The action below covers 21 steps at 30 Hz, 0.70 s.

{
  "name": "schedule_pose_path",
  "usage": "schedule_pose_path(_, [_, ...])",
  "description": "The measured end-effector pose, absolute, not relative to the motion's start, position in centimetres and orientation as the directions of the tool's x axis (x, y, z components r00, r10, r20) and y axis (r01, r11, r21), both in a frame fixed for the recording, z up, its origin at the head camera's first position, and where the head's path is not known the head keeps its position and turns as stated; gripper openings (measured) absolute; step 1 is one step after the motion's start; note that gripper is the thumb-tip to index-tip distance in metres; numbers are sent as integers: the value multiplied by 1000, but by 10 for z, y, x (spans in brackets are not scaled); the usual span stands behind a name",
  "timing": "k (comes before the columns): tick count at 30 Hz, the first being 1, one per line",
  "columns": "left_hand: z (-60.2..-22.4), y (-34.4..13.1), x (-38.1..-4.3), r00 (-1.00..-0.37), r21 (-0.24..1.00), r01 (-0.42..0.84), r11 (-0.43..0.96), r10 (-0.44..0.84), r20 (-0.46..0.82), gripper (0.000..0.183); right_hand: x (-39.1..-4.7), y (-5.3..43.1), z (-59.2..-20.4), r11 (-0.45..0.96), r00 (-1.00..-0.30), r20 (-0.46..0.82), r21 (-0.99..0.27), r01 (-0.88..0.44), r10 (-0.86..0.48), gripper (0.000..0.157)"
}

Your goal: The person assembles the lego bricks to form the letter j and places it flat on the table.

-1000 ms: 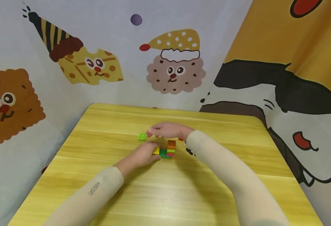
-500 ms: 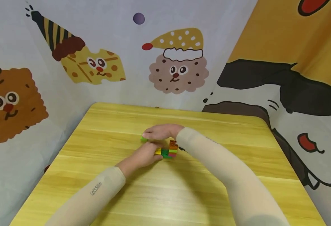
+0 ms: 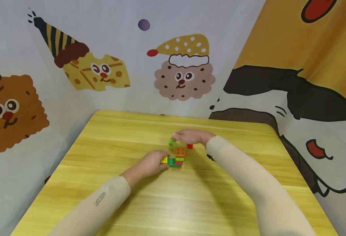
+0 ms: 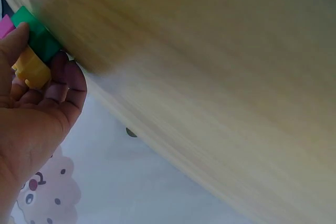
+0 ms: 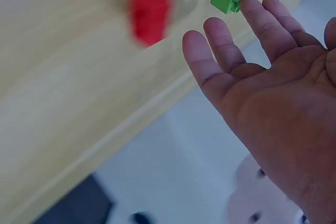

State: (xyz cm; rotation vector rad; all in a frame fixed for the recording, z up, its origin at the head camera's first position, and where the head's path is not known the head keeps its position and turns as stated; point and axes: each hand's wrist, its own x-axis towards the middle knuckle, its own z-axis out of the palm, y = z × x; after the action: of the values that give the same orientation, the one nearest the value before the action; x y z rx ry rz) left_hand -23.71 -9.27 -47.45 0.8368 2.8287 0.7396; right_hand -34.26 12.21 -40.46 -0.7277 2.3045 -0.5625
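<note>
Head view shows the green brick [image 3: 172,142] pinched at the fingertips of the right hand [image 3: 190,136] just above the block stack [image 3: 176,157], which the left hand [image 3: 149,164] grips at its yellow end on the table [image 3: 102,137], a red brick [image 3: 190,146] lying beside them.

Two hands are showing, the left [image 3: 150,163] and the right [image 3: 190,136]. One loose green brick [image 3: 172,142], one loose red brick [image 3: 190,146] and one built cluster [image 3: 175,158] of bricks are sitting over one desk [image 3: 173,203]. Three cartoon biscuit faces are showing on the backdrop.
</note>
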Motion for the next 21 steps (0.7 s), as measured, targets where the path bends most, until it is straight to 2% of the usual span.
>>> schedule_pose_path(5, [-474,-93,-236,-854,491,465,737,520,28,42,-322,169,-414,752,-673,-447,-606,-257,-590,57])
schedule_pose_path(7, [-473,-93,-235,-860,493,454,743,509,25,43,-312,180,-419,752,-683,-432,-603,-268,-589,52])
schedule_pose_path(10, [-473,-95,-236,-869,484,444,754,495,25,44,-301,187,-426,745,-721,-340,-563,-358,-604,44])
schedule_pose_path(14, [-475,-97,-238,-870,471,451,759,492,39,43,-302,178,-436,715,-757,-114,-443,-541,-643,33])
schedule_pose_path(17, [-478,-96,-239,-866,467,459,756,498,45,42,-310,167,-447,702,-750,12,-343,-624,-661,36])
schedule_pose_path(21, [-480,-91,-240,-856,465,474,748,516,44,43,-317,154,-462,719,-744,88,-206,-664,-662,44])
